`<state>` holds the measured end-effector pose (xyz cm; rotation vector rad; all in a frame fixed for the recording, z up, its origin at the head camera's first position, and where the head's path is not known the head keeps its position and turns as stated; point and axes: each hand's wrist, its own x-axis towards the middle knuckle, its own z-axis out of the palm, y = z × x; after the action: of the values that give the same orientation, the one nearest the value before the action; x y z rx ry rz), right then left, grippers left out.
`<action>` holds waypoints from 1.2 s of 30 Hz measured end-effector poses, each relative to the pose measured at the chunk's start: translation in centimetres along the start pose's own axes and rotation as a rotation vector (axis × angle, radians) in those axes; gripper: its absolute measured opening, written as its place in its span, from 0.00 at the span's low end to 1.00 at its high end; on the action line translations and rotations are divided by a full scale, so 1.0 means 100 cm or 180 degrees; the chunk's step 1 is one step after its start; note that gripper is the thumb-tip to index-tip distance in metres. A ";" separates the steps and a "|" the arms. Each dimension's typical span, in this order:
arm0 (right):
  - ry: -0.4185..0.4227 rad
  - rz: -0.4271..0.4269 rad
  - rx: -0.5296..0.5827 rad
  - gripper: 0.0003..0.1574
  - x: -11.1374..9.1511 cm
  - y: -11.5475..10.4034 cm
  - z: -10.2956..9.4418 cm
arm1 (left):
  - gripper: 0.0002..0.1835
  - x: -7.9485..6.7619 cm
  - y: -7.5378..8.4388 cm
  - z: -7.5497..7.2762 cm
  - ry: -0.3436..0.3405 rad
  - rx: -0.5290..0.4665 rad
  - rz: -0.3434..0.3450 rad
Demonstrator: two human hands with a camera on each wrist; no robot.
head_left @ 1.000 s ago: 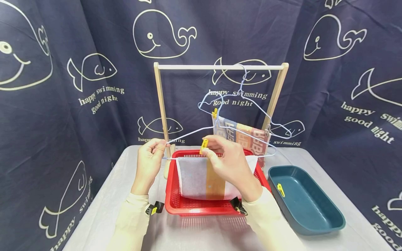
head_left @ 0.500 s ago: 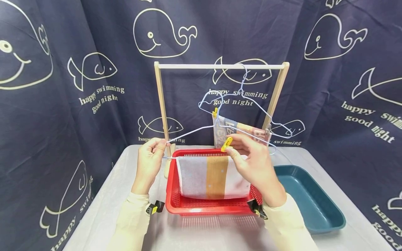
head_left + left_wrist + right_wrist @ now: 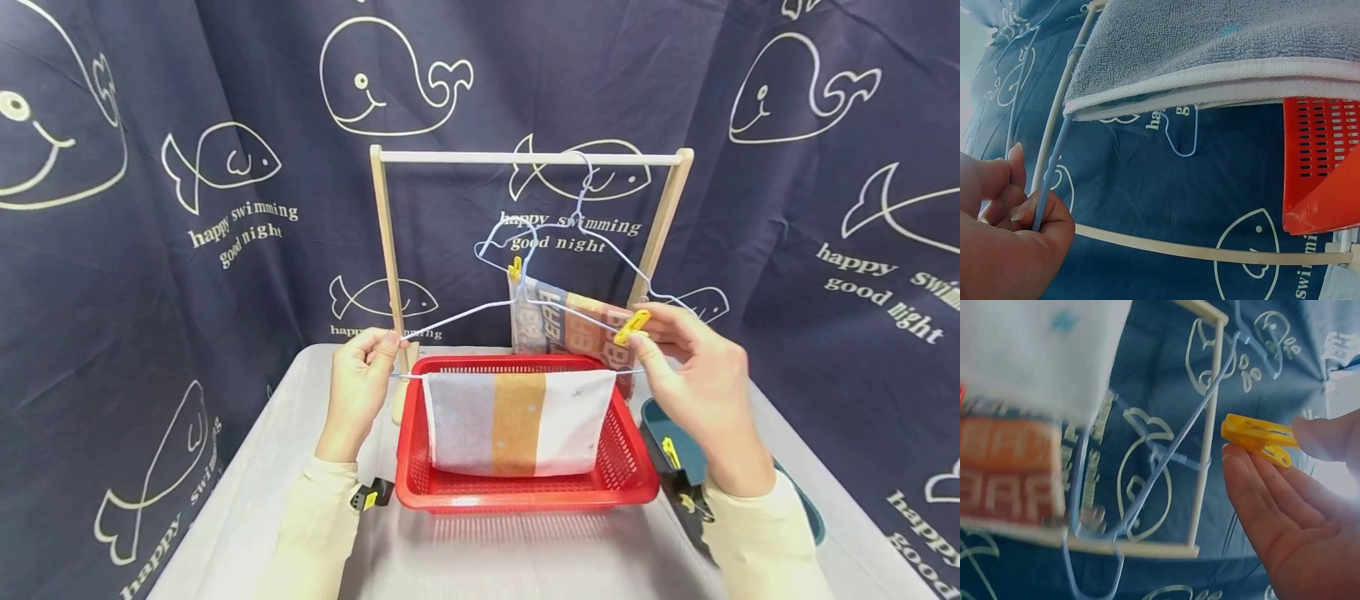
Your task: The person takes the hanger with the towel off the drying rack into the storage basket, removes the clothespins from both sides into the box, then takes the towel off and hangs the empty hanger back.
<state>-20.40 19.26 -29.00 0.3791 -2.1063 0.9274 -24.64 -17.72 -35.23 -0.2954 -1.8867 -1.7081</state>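
A light blue wire hanger [image 3: 457,315] is held up over the red basket, its left end gripped by my left hand [image 3: 358,392]. Over its lower bar hangs a folded grey, mustard and white towel [image 3: 517,425]. Between thumb and fingertips, my right hand [image 3: 701,392] pinches a yellow clothespin [image 3: 632,327] close to the hanger's right side. In the right wrist view the clothespin [image 3: 1260,434] stands apart from the hanger wire [image 3: 1166,456]. The left wrist view has the left fingers curled at the wire [image 3: 1050,172], beside the towel's grey edge [image 3: 1166,69].
Behind stands a wooden rack [image 3: 450,157] with a second blue hanger [image 3: 615,258] on its bar. A colourful lettered towel [image 3: 573,321] hangs there with a yellow clip [image 3: 514,269]. Below is the red basket [image 3: 525,502]; at right, a teal bin [image 3: 696,457] holds another yellow clip [image 3: 670,452].
My right hand has carried the clothespin rightward, from above the towel's middle to the hanger's right side, uncovering the towel. The left hand and hanger have stayed nearly still.
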 end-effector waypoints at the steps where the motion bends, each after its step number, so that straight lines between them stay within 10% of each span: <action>1: 0.0034 0.0071 -0.0079 0.24 -0.001 0.004 -0.005 | 0.10 0.000 0.000 0.000 0.0003 0.0015 -0.0016; 13: 0.0292 0.0695 -0.0546 0.23 -0.007 0.063 -0.039 | 0.11 0.000 0.001 0.000 -0.0007 -0.0009 0.0047; 36: -0.0509 0.1156 -0.1195 0.28 -0.037 0.155 -0.034 | 0.10 -0.001 0.005 0.002 0.0009 0.0007 -0.0060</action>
<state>-24.41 32.23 -37.94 -0.1320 -2.4858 0.6903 -24.35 -17.38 -34.86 -0.2751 -1.8949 -1.7178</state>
